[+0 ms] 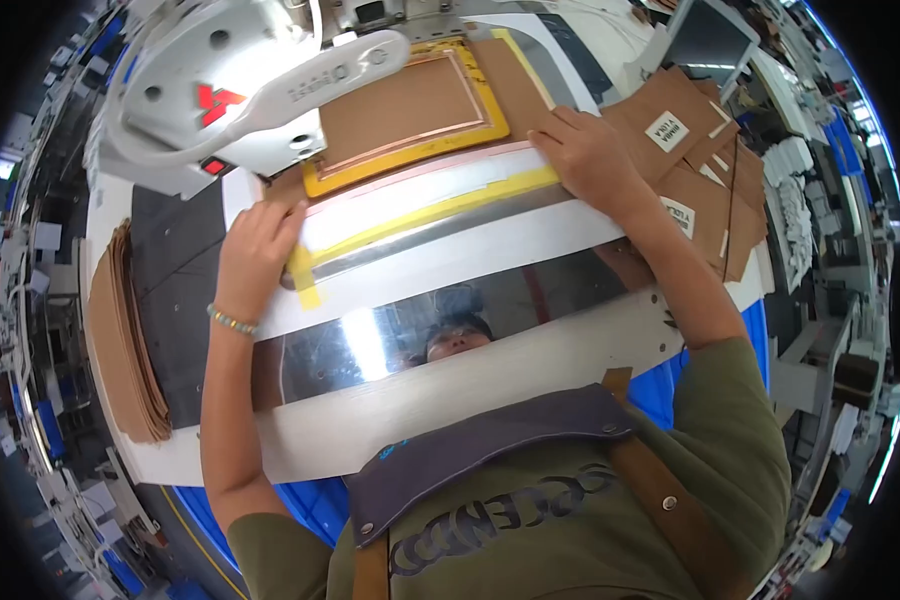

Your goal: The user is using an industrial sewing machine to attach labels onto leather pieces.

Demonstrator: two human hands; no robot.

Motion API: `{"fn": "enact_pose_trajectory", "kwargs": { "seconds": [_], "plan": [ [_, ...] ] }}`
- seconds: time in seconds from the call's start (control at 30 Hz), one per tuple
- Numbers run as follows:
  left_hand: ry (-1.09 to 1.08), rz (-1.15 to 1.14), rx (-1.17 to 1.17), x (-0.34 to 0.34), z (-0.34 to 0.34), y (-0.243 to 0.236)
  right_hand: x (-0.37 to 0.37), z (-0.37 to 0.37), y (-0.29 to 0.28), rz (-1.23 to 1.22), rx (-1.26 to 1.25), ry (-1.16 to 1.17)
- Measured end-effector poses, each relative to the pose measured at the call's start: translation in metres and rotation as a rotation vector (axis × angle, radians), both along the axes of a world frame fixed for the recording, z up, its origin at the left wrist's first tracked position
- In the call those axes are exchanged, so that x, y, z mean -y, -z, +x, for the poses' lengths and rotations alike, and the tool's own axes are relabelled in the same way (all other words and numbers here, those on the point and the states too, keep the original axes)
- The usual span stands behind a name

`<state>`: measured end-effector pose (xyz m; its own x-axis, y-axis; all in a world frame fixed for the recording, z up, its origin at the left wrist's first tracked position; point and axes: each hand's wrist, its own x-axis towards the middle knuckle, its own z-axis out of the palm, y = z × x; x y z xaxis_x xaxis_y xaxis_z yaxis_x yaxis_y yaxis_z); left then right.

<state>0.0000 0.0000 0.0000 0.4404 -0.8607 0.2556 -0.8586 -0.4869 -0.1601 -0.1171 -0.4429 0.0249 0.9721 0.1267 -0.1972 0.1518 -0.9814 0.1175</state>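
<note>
A brown fabric panel (518,90) lies under a yellow rectangular frame (495,122) with a copper-coloured inner border. My left hand (257,250), a beaded bracelet at its wrist, is at the panel's near left corner, its bent fingers together on the edge. At the near right corner, my right hand (585,158) has its fingers curled down onto the brown material. What lies beneath the fingertips is hidden. Between my hands runs a white sheet (400,215) edged with yellow tape and a grey strip.
A white sewing machine head (210,90) overhangs the upper left. Stacked brown panels (125,340) lie at the table's left edge. Several labelled brown pieces (705,170) are piled at right, near a screen (710,45). A shiny metal plate (520,300) spans the near side.
</note>
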Motion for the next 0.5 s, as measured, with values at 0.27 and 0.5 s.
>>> {"fn": "enact_pose_trajectory", "kwargs": {
  "seconds": [0.27, 0.5],
  "plan": [
    [-0.238, -0.125, -0.186, -0.002, -0.03, 0.011, 0.008, -0.037, 0.038, 0.136, 0.508, -0.084],
    [-0.275, -0.162, -0.172, -0.004, -0.032, 0.009, 0.014, -0.038, 0.04, 0.239, 0.44, -0.083]
  ]
}}
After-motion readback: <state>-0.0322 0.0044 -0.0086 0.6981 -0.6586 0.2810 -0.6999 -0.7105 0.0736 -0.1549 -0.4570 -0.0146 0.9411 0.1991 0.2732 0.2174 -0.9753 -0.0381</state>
